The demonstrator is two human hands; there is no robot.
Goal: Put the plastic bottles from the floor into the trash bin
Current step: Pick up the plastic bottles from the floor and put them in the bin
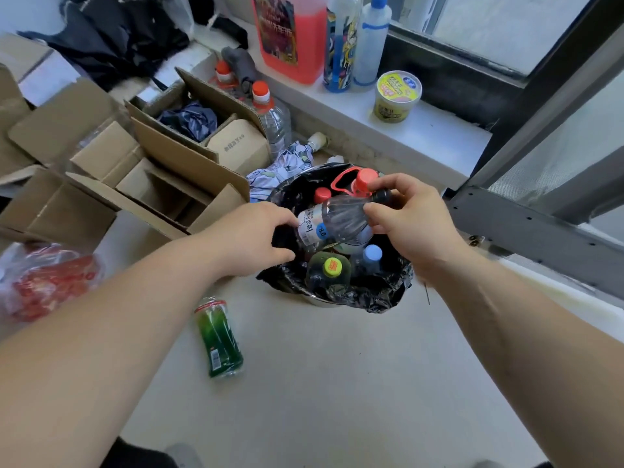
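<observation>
– Two hands on one clear bottle (337,224), logged over the trash bin (371,295). Right hand (415,224): thumb and fingers pinching the neck just below the dark cap (383,196). Left hand (250,238): fingers curled at the label end, touching it or just shy of it, cannot tell which
– Handling estimate?
– Judged empty, so very light. Thin-walled and ribbed; likely to dent and crackle under a squeeze, not to break. Smooth, possibly slippery along the label. Best held at the neck, the stiffest part, as with the right hand now
– Room under the hands?
– Little. Directly beneath both hands: black liner packed with capped bottles up to the rim. Expect rolling off the heap if dropped flat; better laid into a gap or pressed down lightly
– Anything left on the floor?
– One green bottle (219,336), lying on its side below the left forearm, nearer the body than the left hand, apart from the bin. Part-full or merely tinted, cannot tell; assume somewhat heavier. Take round the middle of the body
</observation>
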